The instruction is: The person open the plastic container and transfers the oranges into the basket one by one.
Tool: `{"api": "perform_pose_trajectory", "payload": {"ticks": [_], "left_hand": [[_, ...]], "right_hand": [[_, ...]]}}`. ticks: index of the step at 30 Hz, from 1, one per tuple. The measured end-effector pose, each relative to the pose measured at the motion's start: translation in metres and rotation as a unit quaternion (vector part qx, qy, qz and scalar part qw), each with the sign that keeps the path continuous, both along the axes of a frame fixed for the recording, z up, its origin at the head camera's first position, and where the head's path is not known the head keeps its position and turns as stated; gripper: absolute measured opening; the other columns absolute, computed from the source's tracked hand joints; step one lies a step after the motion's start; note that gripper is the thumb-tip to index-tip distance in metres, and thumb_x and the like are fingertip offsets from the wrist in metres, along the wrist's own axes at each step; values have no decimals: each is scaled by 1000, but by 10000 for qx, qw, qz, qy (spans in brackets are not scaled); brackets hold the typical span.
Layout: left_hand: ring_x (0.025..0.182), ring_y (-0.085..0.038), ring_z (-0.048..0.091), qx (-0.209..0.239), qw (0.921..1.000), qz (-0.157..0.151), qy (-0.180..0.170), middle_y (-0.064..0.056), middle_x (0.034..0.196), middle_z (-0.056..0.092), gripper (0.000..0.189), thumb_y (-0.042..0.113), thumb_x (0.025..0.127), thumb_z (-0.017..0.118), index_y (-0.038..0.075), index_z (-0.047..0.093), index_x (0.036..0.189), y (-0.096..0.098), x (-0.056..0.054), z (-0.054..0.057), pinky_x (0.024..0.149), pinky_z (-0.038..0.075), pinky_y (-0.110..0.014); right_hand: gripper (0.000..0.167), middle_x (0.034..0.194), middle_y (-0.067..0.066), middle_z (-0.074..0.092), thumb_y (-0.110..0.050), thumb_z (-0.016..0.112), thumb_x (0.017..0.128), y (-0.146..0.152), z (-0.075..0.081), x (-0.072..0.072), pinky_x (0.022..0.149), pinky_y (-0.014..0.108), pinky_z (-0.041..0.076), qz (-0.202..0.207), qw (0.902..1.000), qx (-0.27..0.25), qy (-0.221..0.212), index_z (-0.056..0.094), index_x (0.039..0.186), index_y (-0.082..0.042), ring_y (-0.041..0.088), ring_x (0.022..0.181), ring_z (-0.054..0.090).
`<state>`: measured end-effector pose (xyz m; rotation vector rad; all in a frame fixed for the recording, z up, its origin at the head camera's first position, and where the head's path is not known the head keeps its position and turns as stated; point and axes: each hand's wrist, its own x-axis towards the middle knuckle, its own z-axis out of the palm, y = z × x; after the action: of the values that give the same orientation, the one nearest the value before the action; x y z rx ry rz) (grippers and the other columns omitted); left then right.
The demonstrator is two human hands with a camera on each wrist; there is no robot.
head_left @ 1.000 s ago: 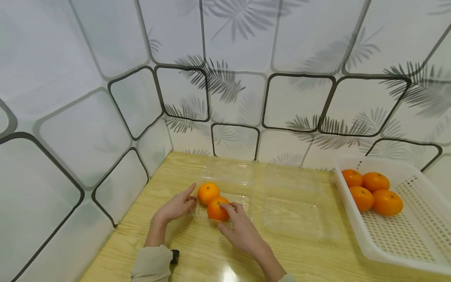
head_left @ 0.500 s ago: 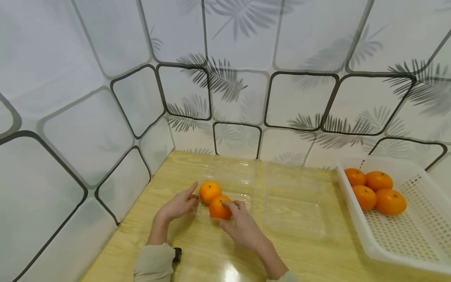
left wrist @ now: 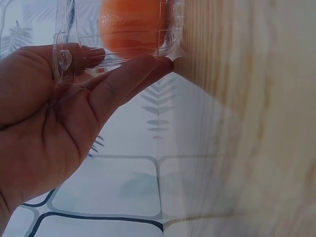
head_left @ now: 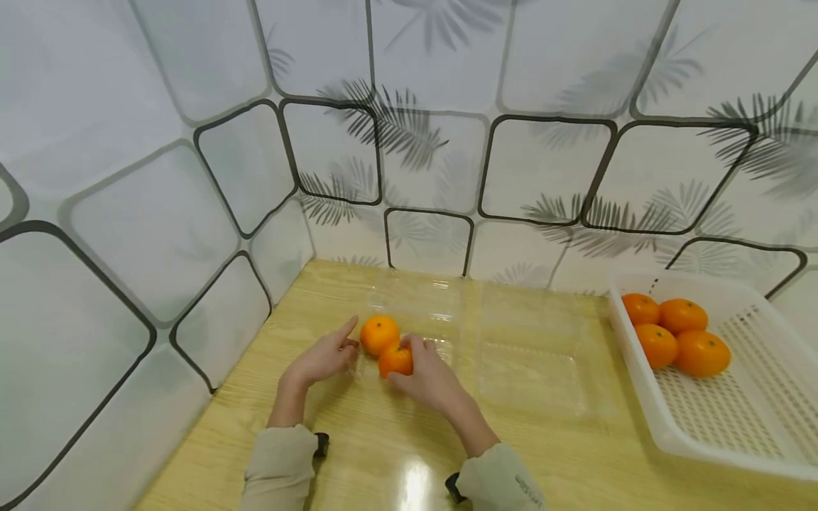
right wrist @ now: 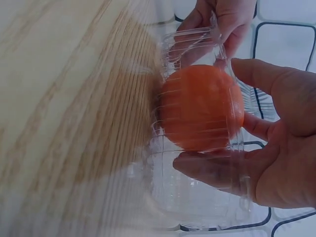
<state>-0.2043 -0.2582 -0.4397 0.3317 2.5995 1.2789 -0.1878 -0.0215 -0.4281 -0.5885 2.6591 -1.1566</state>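
Observation:
In the head view, my right hand (head_left: 429, 372) grips an orange (head_left: 393, 363), thumb on the near side and fingers over the far side. The right wrist view shows this orange (right wrist: 200, 108) within the clear plastic box (right wrist: 197, 197), between thumb and fingers. Just behind and left of it sits a second orange (head_left: 378, 333) in the same hinged box, whose lid (head_left: 415, 292) lies folded back toward the wall. My left hand (head_left: 322, 358) pinches the left side of the box (left wrist: 118, 61), with fingers along the outer wall and thumb at the rim.
A second clear plastic box (head_left: 530, 383) lies opened to the right on the wooden table (head_left: 358, 454). Farther right stands a white perforated basket (head_left: 655, 419) with several oranges (head_left: 701, 353) at its left end. Patterned walls (head_left: 424, 241) border the table behind and left.
My right hand has shifted farther over the front orange and its fingers now wrap it, where the fingertips earlier rested on it. The left hand stays at the box. The head view has tilted slightly.

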Motion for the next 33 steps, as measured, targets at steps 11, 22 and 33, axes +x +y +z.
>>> {"api": "perform_pose_trajectory", "payload": {"ticks": [11, 22, 33], "left_hand": [[62, -15, 43, 176, 9996, 122, -172, -35, 133, 53, 65, -3, 99, 40, -2, 12, 158, 4, 10, -9, 62, 42, -27], [61, -14, 45, 235, 9993, 179, -226, -37, 135, 51, 64, -2, 101, 38, -1, 10, 158, 6, 7, -4, 59, 41, -26], [61, -16, 43, 245, 9992, 188, -256, -35, 137, 50, 65, -2, 101, 39, 2, 9, 159, 4, 2, 3, 59, 41, -28]], "right_hand": [[65, 117, 16, 59, -30, 81, 81, -5, -17, -12, 83, 44, 49, 41, 9997, -158, -201, 52, 134, -7, 26, 96, 57], [77, 125, 23, 49, -18, 77, 74, -2, -19, -19, 72, 37, 48, -411, 9974, -458, -366, 46, 143, -4, 26, 92, 54], [70, 122, 18, 57, -11, 82, 72, 0, -12, -28, 82, 43, 51, -368, 9959, -744, -372, 51, 135, -3, 29, 98, 57]]}}
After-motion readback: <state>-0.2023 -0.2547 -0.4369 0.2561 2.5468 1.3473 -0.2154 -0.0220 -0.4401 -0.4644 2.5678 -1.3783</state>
